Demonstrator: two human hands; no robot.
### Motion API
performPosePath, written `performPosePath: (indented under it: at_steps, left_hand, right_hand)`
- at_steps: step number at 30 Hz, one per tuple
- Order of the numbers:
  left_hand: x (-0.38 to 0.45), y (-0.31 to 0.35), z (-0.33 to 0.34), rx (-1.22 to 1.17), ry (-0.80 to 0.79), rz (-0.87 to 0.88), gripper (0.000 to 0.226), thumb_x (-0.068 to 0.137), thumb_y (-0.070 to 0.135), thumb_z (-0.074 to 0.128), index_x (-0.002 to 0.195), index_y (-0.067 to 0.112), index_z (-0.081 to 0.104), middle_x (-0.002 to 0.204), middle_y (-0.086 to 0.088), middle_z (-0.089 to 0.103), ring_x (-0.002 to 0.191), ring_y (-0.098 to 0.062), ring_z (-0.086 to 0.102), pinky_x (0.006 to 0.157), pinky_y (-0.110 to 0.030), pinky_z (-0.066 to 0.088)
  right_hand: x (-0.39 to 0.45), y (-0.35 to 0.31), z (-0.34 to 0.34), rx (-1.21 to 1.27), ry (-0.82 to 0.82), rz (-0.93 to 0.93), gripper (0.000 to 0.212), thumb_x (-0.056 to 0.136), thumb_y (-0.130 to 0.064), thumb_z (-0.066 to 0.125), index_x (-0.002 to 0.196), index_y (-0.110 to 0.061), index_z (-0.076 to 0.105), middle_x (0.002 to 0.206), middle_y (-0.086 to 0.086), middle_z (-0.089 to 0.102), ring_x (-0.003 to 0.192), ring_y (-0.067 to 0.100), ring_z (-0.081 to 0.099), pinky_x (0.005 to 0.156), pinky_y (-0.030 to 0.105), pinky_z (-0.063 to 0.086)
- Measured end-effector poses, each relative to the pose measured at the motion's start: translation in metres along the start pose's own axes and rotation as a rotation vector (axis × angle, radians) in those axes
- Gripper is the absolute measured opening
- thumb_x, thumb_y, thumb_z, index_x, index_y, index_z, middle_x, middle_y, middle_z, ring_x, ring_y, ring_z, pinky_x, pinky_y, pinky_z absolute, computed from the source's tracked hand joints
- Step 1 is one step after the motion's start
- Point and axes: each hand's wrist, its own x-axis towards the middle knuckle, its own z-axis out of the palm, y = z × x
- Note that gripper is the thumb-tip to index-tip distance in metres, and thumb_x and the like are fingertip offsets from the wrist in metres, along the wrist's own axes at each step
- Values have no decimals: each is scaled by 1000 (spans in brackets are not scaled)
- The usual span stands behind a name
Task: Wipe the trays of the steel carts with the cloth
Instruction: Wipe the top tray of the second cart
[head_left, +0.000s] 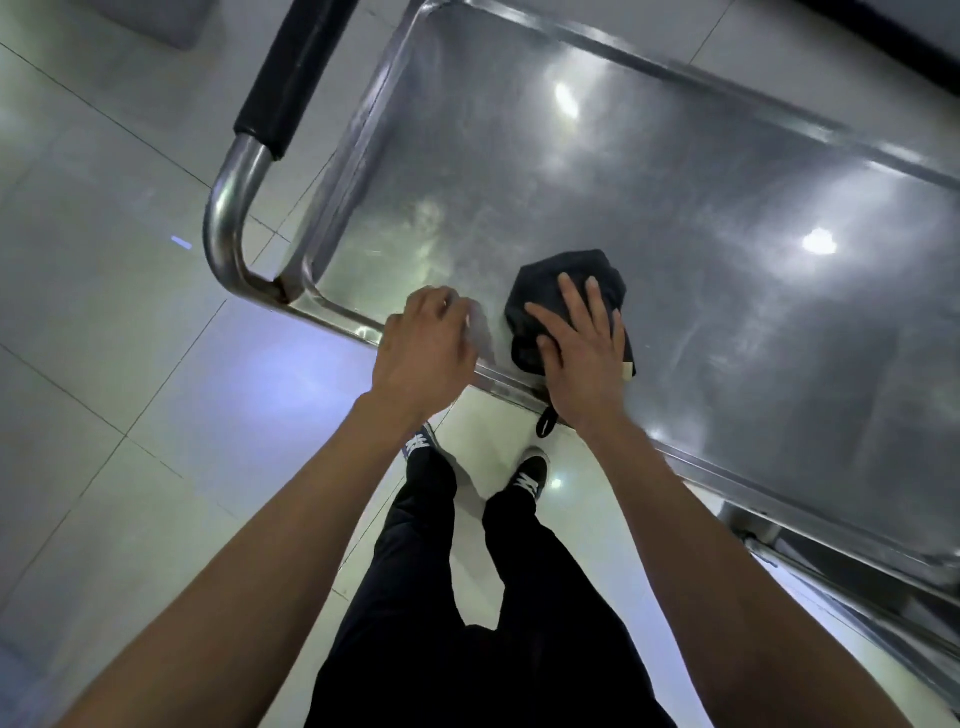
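The steel cart's top tray (649, 218) fills the upper right of the view, its surface streaked and reflecting ceiling lights. A crumpled black cloth (556, 280) lies on the tray near its front rim. My right hand (582, 353) presses flat on the cloth with straight, spread fingers. My left hand (426, 348) curls its fingers over the tray's front rim (337, 317), just left of the cloth. A small black loop of the cloth hangs over the rim below my right wrist.
The cart's push handle (228, 218), a bent steel tube with a black grip (296, 73), stands at the tray's left end. A lower shelf edge (852, 608) shows at bottom right. Glossy tiled floor (104, 312) surrounds the cart; my legs and shoes stand below.
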Motion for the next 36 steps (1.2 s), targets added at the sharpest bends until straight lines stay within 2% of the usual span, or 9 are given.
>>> performPosePath:
  at_steps: [7, 12, 16, 19, 23, 25, 29, 32, 36]
  left_hand:
    - [-16, 41, 21, 67, -1, 25, 37, 94, 30, 48, 128, 19, 55, 137, 1, 52, 133, -24, 40, 98, -44, 42]
    - [-26, 30, 25, 51, 17, -3, 34, 94, 30, 49, 126, 21, 57, 136, 2, 53, 133, -24, 42, 99, -44, 41]
    - [-36, 6, 25, -49, 91, -41, 26, 92, 30, 51, 115, 26, 62, 127, 5, 56, 129, -21, 44, 96, -42, 41]
    - [-43, -20, 22, -85, 134, -112, 27, 92, 30, 50, 115, 28, 65, 126, 6, 56, 131, -21, 44, 98, -43, 43]
    - [-52, -59, 17, -96, 201, -159, 30, 90, 22, 56, 119, 23, 65, 133, 2, 55, 135, -22, 41, 107, -48, 34]
    - [-54, -78, 15, -101, 238, -166, 29, 89, 21, 59, 117, 22, 66, 134, 0, 55, 135, -23, 40, 107, -49, 33]
    - [-54, -112, 12, -119, 280, -181, 29, 89, 20, 61, 117, 17, 68, 135, -6, 56, 132, -28, 45, 97, -46, 40]
    - [-56, -134, 13, -132, 301, -159, 29, 90, 18, 60, 117, 19, 69, 137, -8, 56, 133, -28, 46, 93, -45, 43]
    - [-52, -153, 15, -129, 304, -98, 33, 88, 13, 59, 120, 17, 68, 138, -8, 56, 142, -29, 40, 96, -44, 40]
  right_hand:
    - [-32, 31, -6, -73, 71, -49, 38, 102, -26, 48, 138, -35, 49, 164, 2, 25, 153, 30, 14, 122, 54, 15]
    - [-33, 29, -3, -182, 71, -72, 42, 101, -29, 38, 142, -33, 47, 164, 5, 23, 152, 32, 13, 120, 57, 18]
    - [-30, 17, 3, -224, 61, -84, 47, 99, -33, 28, 143, -35, 44, 164, 4, 20, 152, 31, 11, 120, 57, 14]
    - [-22, -6, 15, -227, 40, -141, 50, 96, -34, 28, 143, -37, 43, 164, 4, 19, 153, 32, 10, 119, 58, 15]
    - [-3, -48, 32, -237, 22, -184, 51, 92, -31, 31, 141, -37, 45, 164, 3, 22, 152, 32, 13, 119, 58, 17]
    - [8, -69, 39, -241, 16, -200, 49, 93, -27, 40, 141, -36, 47, 163, 4, 23, 152, 32, 13, 118, 59, 17]
    - [34, -113, 48, -245, -58, -230, 57, 91, -21, 60, 144, -35, 46, 165, 5, 19, 153, 33, 10, 120, 59, 15]
    - [61, -149, 51, -205, -167, -252, 59, 95, -18, 58, 148, -38, 41, 168, 1, 9, 154, 30, 0, 121, 58, 7]
    - [97, -191, 56, -179, -260, -313, 54, 101, -21, 47, 150, -42, 39, 168, -4, 3, 154, 26, -8, 122, 54, 2]
